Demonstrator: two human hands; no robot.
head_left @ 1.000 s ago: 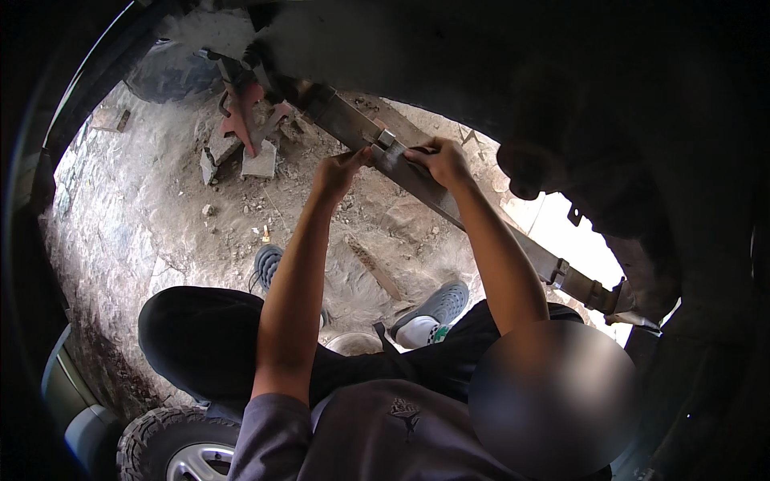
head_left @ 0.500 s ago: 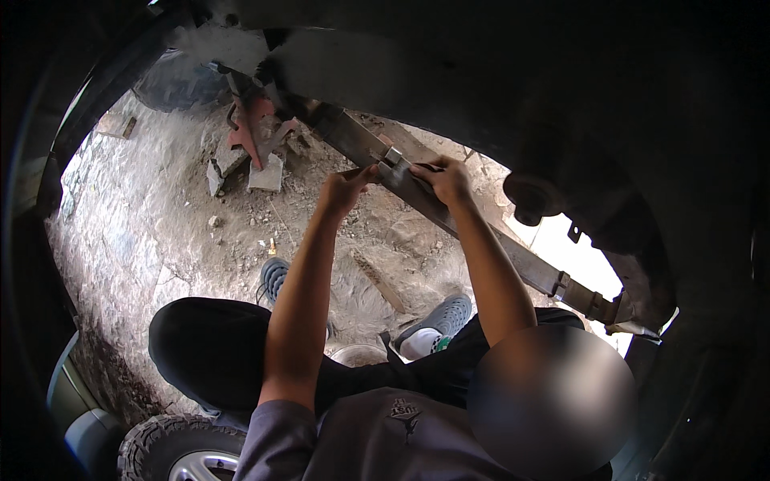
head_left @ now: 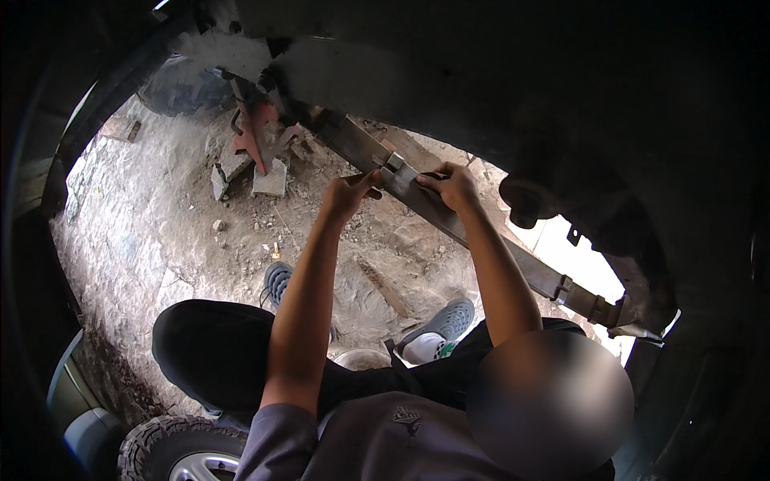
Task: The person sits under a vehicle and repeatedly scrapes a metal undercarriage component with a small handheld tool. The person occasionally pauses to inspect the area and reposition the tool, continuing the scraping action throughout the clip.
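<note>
A long flat leaf spring [head_left: 439,218] runs slantwise from upper left to lower right under the vehicle. Around it sits a bright metal clip [head_left: 394,162]. On the spring's near edge, just left of the clip, my left hand [head_left: 350,195] is closed with its fingertips pressed at the metal. My right hand [head_left: 452,187] is closed too, on the spring's far side to the right of the clip. Something dark shows between its thumb and fingers; what it is I cannot make out. My fingers partly cover the spring's edges.
A red metal stand [head_left: 255,136] rests by broken concrete blocks [head_left: 270,178] at the upper left. Dark vehicle bodywork [head_left: 417,72] hangs low overhead. A wheel [head_left: 180,449] lies at lower left; a flat wood strip [head_left: 382,286] is on the dirt between my shoes [head_left: 451,319].
The view has shifted slightly. My right hand has moved a little away from the clip along the spring; my left hand stays at the spring's near edge.
</note>
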